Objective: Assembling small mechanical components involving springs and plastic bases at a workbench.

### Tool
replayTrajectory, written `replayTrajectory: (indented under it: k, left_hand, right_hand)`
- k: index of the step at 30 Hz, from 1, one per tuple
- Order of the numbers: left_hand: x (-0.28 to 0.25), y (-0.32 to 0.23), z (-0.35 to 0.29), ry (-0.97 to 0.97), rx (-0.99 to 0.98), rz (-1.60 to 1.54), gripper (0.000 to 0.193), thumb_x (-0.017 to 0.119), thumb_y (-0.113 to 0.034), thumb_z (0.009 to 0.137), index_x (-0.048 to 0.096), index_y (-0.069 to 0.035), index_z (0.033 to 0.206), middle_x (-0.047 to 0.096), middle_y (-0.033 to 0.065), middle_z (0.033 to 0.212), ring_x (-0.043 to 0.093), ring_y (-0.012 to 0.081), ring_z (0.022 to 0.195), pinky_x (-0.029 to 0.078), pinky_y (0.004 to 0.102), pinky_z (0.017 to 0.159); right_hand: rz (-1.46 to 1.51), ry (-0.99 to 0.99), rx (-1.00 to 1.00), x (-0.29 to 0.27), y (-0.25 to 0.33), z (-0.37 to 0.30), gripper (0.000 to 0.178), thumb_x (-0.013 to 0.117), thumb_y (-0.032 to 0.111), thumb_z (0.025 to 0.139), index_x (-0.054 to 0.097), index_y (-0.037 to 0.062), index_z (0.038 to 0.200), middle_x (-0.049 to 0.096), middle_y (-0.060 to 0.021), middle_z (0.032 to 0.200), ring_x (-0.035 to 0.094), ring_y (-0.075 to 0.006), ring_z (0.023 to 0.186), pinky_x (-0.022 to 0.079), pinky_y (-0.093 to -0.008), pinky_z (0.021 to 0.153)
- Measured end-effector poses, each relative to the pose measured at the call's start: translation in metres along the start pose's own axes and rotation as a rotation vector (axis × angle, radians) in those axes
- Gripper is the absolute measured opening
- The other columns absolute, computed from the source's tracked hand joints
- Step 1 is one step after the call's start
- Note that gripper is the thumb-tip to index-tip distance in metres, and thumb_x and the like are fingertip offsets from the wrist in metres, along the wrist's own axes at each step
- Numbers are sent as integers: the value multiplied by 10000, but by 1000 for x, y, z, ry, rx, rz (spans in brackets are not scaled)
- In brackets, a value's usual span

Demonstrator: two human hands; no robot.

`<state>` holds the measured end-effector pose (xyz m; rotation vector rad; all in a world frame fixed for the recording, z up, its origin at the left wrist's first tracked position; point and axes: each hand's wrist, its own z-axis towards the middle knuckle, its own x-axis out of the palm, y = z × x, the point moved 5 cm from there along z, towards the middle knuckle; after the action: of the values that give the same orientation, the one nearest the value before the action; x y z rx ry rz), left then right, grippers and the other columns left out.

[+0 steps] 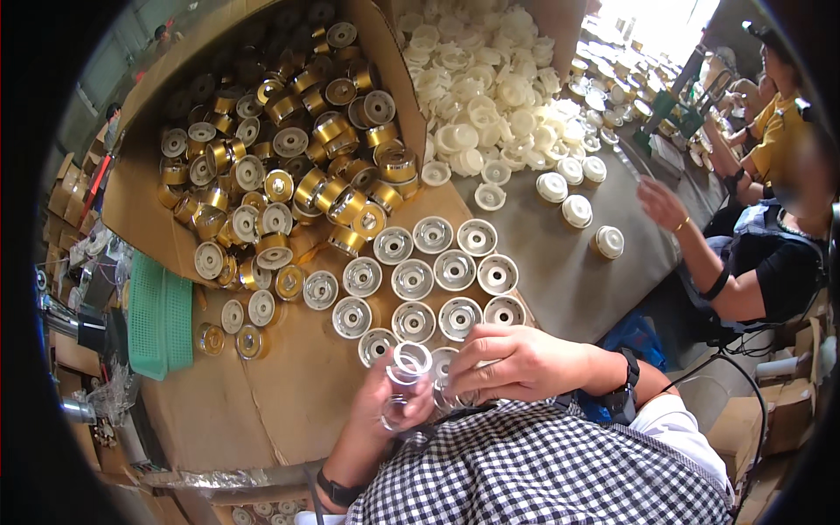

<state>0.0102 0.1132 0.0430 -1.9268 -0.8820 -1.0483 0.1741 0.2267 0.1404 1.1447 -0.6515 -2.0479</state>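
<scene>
My left hand (398,398) is wrapped round a few clear plastic rings (409,357) stacked together, close to my checked apron. Beside it, my right hand (512,366) reaches in with bent fingers pressed together over the nearest caps; what lies between its fingertips is hidden. In front of both hands, round white-rimmed caps (413,279) stand in rows on the cardboard, their hollow insides facing up. The nearest caps are partly covered by my fingers.
A large cardboard box (131,206) spills gold caps (332,197) at the left. White plastic parts (477,105) are heaped at the back, with finished-looking caps (577,210) on the grey table. A green basket (160,319) stands at left. A co-worker's hand (662,206) reaches in from the right.
</scene>
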Motion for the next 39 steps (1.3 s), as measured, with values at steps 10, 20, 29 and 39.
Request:
replayTrajectory:
  k: [10,20,29,39]
  left_hand:
    - [-13,-53,-37,-535,732,789,468,807,4,883,625,16,1314,740,77,1061,649,60,793,516,199,658]
    - [-4,-57,-59,-775,756,1473,451,878,-112,819,702,-17,1224,656,18,909,592,75,708,464,229,600]
    - [-5,-14,-49,-735,424,2061,543,908,-303,740,735,-75,1202,656,75,944,666,244,742,538,369,680]
    - [5,-30,-28,-180,611,321,704,444,-583,1071,475,-3,1468,617,68,1087,622,172,899,516,291,775]
  right_hand:
    - [-471,-497,621,-79,-129,-42,479,865,134,774,721,90,1229,664,-119,1113,645,-307,1042,545,-408,904]
    - [-591,-321,752,-69,-191,-34,464,890,211,727,775,136,1170,658,-110,1138,602,-340,1134,504,-427,1013]
    - [-717,-463,623,-63,-156,-35,478,871,190,770,722,78,1210,629,-146,1285,572,-364,1215,478,-471,1050]
    - [27,-126,226,54,-18,11,517,863,187,789,695,114,1272,646,-108,1200,653,-316,1102,558,-440,948]
